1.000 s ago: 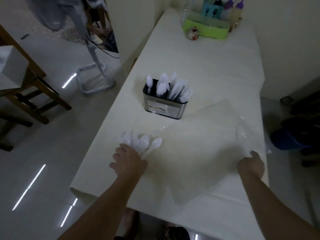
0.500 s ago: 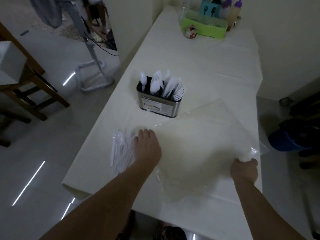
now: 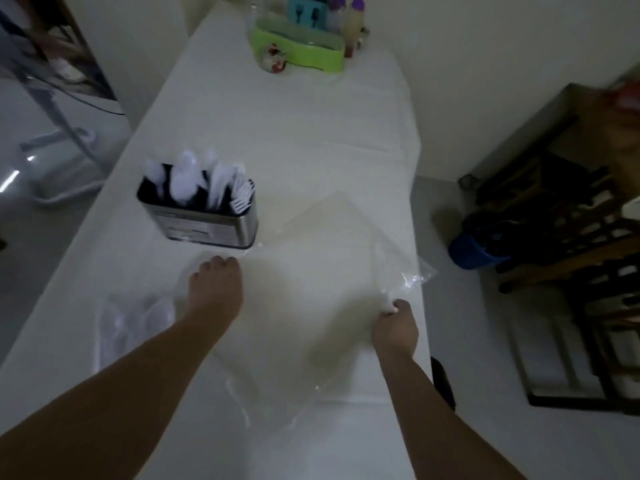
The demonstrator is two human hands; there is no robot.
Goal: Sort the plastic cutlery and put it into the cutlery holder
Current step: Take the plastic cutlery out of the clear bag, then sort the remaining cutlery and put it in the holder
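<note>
The left hand (image 3: 214, 292) lay flat on a clear plastic bag (image 3: 311, 271) spread over the tabletop (image 3: 294, 133), its grip wide and holding nothing. The right hand (image 3: 396, 327) had its grip pinched on the bag's right edge. Loose white cutlery (image 3: 131, 320) sat blurred at the near left, the cutlery holder (image 3: 204, 226) just beyond, already stocked.

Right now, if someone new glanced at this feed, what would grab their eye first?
Probably the metal cutlery holder at left of centre on the table, bristling with white spoons and forks. Next, the big clear plastic bag spread in front of it: the left hand rests on it, the right hand grips its edge.
</note>
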